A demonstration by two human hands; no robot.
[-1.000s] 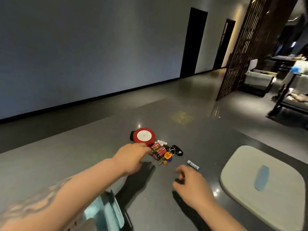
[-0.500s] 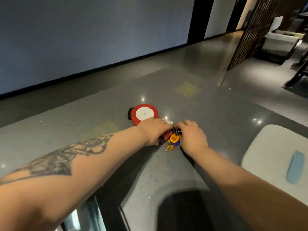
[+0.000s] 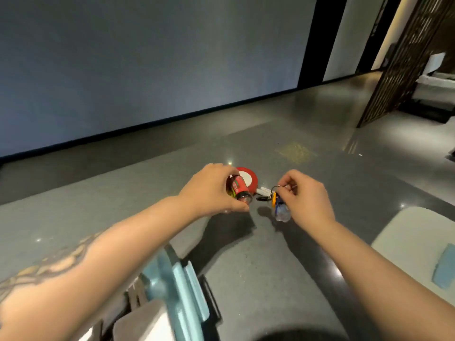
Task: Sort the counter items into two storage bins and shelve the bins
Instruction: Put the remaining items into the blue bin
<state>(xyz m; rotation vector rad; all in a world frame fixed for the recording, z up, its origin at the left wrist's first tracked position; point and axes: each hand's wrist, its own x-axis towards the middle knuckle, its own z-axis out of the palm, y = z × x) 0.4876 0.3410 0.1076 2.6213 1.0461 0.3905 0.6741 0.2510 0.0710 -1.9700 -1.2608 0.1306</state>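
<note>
Over a dark grey counter (image 3: 147, 207), seen from the head camera, the left hand (image 3: 211, 190) grips 2 red cylinders (image 3: 240, 189), fingers curled round them. The right hand (image 3: 305, 195) pinches a key ring (image 3: 279, 190), lifted. A red disc (image 3: 248, 179) lies behind. A teal bin (image 3: 182, 286) waits nearby; sorting looks barely begun, and shelving remains.

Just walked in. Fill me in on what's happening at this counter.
A person is picking small items off the grey counter. The left hand grips red batteries, lifted in front of a red round case that lies on the counter. The right hand pinches a key ring, with an orange-and-blue tag dangling below. A white piece lies between the hands. A teal bin sits near the left arm; nothing shows in it yet.
</note>
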